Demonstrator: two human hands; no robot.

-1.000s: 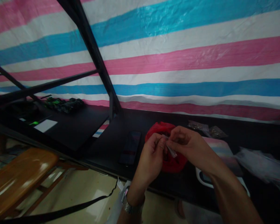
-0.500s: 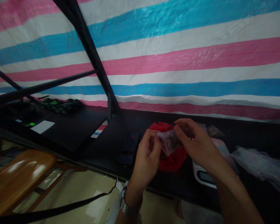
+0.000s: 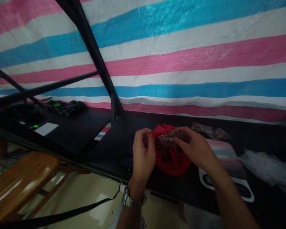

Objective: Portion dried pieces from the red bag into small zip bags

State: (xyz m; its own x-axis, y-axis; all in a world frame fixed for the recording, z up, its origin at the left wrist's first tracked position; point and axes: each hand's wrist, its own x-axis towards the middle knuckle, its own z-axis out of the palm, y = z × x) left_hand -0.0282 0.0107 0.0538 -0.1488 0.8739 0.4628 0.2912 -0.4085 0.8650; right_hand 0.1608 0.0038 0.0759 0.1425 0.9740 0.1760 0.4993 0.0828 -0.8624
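My left hand (image 3: 143, 156), with a metal watch on its wrist, and my right hand (image 3: 195, 148) are both closed on a small clear plastic bag (image 3: 165, 141) holding dark small pieces. They hold it stretched between them just above a red plastic bag (image 3: 173, 162) that lies on the black table (image 3: 109, 149). The left fingers pinch the bag's left edge; the right fingers grip its right side.
A dark phone (image 3: 130, 156) lies left of the red bag. A white scale (image 3: 228, 178) with a reflective top sits to the right, beside clear bags (image 3: 267, 167). Two small filled bags (image 3: 209, 131) lie behind. A wooden stool (image 3: 19, 181) stands lower left.
The hands moved apart and lowered, spreading the small clear bag wide over the red bag. Earlier they pinched it close together and higher.
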